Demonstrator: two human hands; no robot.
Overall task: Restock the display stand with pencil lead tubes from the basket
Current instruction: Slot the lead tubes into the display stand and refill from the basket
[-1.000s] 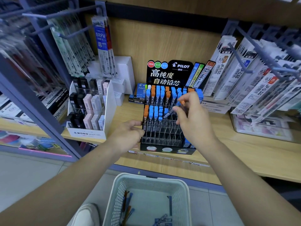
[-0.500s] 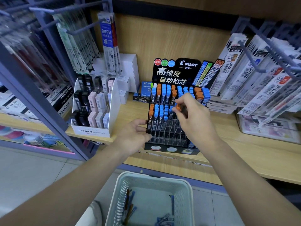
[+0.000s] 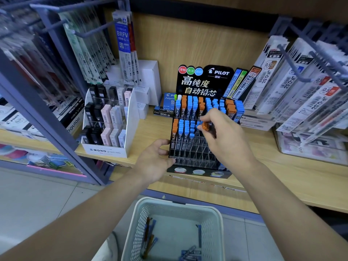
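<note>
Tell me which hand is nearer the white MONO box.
Left. The left hand grips the left edge of the display stand, beside the MONO box; the right hand holds an orange-capped tube farther right.

The display stand header reads "PILOT 高纯度 自动铅芯", the white box "MONO graph MG", a hanging pack "BRFV".
</note>
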